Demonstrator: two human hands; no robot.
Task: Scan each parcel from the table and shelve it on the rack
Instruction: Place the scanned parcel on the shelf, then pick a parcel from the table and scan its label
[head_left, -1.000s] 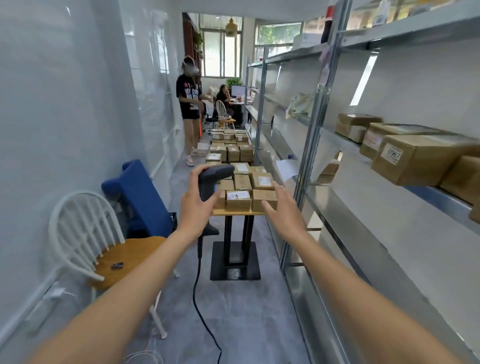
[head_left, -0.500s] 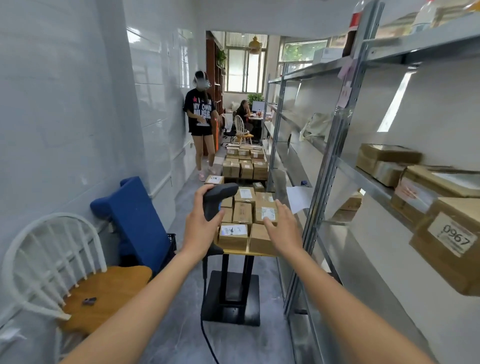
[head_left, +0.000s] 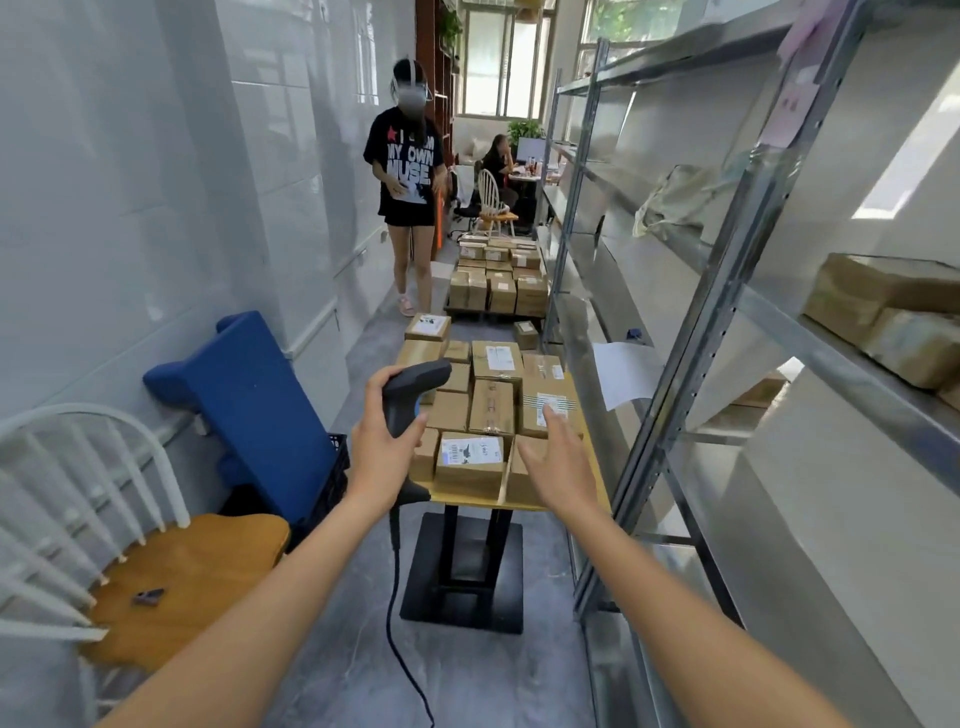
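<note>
A dark barcode scanner is being gripped by the left hand, fingers curled round its handle, with its black cable hanging down toward the floor. The right hand is being held out flat at about 3 o'clock of the left, fingers spread and straight, holding nothing, above the near right parcels. The parcels (brown cartons, several with white labels) are being kept packed together on a small wooden table straight ahead at 12 o'clock; a labelled parcel is sitting at the near edge between the two hands. The metal rack is running along the right, at 3 o'clock, with a few cartons lying on one shelf. At 9 o'clock a white chair and a blue cushion are being shown. At 12 o'clock, beyond the table, a person is standing beside more stacked boxes.
</note>
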